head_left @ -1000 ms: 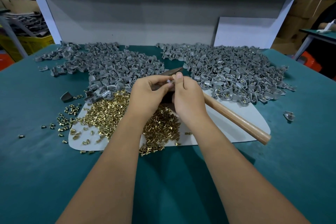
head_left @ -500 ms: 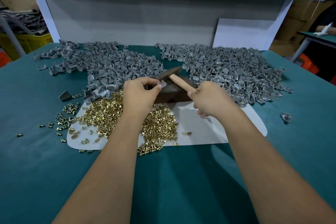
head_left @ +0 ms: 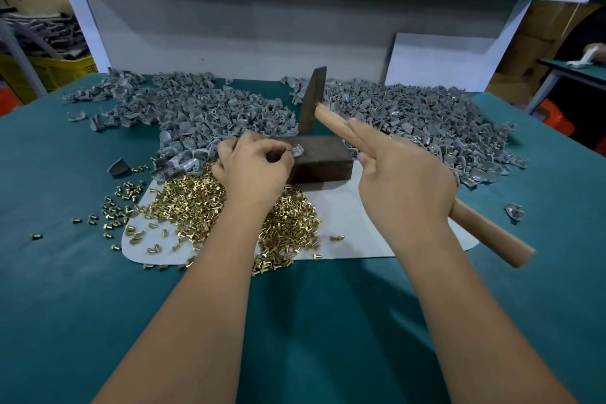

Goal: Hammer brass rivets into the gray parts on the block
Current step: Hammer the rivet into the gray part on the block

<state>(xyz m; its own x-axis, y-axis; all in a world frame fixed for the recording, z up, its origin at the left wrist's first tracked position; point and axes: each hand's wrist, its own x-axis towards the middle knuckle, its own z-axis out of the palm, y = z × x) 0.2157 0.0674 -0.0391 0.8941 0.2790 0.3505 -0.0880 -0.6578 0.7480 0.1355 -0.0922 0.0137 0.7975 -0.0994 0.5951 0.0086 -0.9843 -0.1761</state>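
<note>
Left hand (head_left: 254,170) fingers pinch gray part (head_left: 296,151) on block (head_left: 323,157). Right hand (head_left: 405,180) grips hammer (head_left: 331,120), head raised beyond fingertips, index straight along the handle.

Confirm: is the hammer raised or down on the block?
Raised. The hammer head stands clear above the block, its handle gripped by the right hand; the gray part lies unstruck below.

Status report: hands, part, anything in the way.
Left hand pinches gray part on block. Right hand grips hammer, head raised above block. Nothing between head and part.
</note>
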